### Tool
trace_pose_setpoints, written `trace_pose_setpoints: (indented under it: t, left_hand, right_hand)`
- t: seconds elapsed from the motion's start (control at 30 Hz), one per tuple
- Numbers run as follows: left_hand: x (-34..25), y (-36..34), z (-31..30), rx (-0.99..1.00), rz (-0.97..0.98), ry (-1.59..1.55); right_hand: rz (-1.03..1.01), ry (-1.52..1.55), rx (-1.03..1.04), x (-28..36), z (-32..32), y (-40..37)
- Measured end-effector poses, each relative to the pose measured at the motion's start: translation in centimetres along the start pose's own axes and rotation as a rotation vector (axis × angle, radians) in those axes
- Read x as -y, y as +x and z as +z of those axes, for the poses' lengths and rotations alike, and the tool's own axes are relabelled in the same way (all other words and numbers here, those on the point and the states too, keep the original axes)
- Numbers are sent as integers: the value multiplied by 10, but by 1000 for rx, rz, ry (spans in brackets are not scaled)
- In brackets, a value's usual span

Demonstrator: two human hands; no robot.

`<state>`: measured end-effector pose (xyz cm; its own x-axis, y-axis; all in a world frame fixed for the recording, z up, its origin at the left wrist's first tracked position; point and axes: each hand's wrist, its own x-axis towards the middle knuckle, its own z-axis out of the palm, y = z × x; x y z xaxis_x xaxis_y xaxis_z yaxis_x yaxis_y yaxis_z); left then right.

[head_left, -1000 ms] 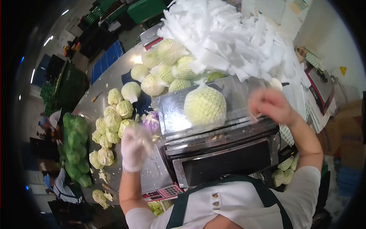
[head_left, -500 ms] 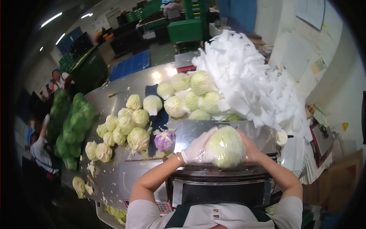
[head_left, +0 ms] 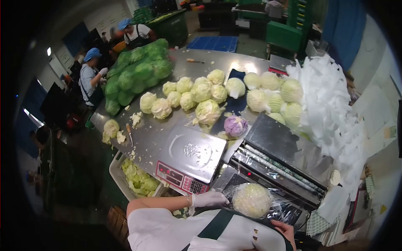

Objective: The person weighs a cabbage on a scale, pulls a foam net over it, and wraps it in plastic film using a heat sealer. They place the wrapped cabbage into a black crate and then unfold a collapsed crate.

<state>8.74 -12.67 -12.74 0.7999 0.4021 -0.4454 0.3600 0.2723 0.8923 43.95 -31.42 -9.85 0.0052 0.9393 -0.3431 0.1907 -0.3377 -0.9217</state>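
Note:
A pale cabbage head (head_left: 252,201) with clear plastic film (head_left: 274,209) about it rests on the dark wrapping machine (head_left: 276,163), close to my body. My left hand (head_left: 209,198), in a white glove, is at the film's left side with its fingers closed on it. Bare of any glove, my right hand (head_left: 284,232) is at the film's lower right edge, fingers bent around it close to my apron. The underside of the cabbage is hidden.
A scale (head_left: 192,150) stands left of the wrapper. Beyond lie several trimmed cabbages (head_left: 203,90), a purple head (head_left: 235,125), knives and green net sacks (head_left: 138,73). White foam sleeves (head_left: 331,104) are heaped right. A leaf crate (head_left: 138,180) sits below; two co-workers (head_left: 90,77) stand left.
The cabbage has gone from between both hands above the wrapper down onto its front part. My hands have moved off it to the film on either side. My view has turned left.

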Motion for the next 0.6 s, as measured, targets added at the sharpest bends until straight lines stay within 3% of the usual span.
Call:
trace_pose_setpoints:
  t: [0.03,0.07,0.13,0.17,0.27,0.33,0.4,0.43,0.47,0.53,0.6]
  left_hand:
    - [0,-8,11,-274,553,420]
    - [-2,-13,13,-312,382,149]
    - [-7,-19,11,-368,39,-395]
    - [-9,-18,8,-426,105,-428]
    - [-42,-40,-14,-512,40,-737]
    - [49,-26,-38,-740,-103,-292]
    - [170,-9,-30,-524,-387,-582]
    - [164,-1,-4,-534,-409,-619]
    - [107,-1,9,-194,-573,98]
    - [96,30,34,46,-372,169]
    - [81,54,56,166,-219,-159]
  right_hand:
    - [-35,-132,-121,0,2,-2]
    - [-69,-262,-246,0,7,-2]
    - [-131,183,-487,0,18,3]
    - [-111,226,-524,18,22,9]
    - [-29,630,-521,23,31,23]
    - [128,627,-368,6,36,17]
    - [183,423,-273,-30,43,5]
    - [264,451,-275,-61,49,0]
    - [357,344,-346,-97,58,-2]
    - [344,518,-253,-124,70,-6]
    - [387,499,-389,-125,95,-6]
